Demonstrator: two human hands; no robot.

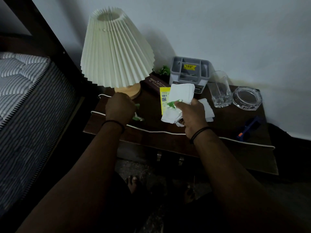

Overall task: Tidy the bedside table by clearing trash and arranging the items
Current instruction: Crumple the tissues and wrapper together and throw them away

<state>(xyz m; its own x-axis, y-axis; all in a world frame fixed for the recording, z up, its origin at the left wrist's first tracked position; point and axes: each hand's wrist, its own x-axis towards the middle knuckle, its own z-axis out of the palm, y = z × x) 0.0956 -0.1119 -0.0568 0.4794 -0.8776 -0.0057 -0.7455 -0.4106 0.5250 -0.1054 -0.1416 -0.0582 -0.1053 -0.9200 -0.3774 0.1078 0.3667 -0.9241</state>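
Clearing is underway, not finished. The right hand [191, 113] grips a wad of white paper scraps [178, 101], lifted above the middle of the tabletop [218, 130]. The left hand [118, 108] is curled near the lamp [116, 47] base; I cannot tell whether it holds anything. Green scraps [138, 117] lie just beside it, and a yellow wrapper [164, 96] and more white paper [207, 109] remain. The glass [219, 89], ashtray [246, 98], grey organiser [189, 71], dark case [155, 84] and blue object [249, 126] look not yet arranged.
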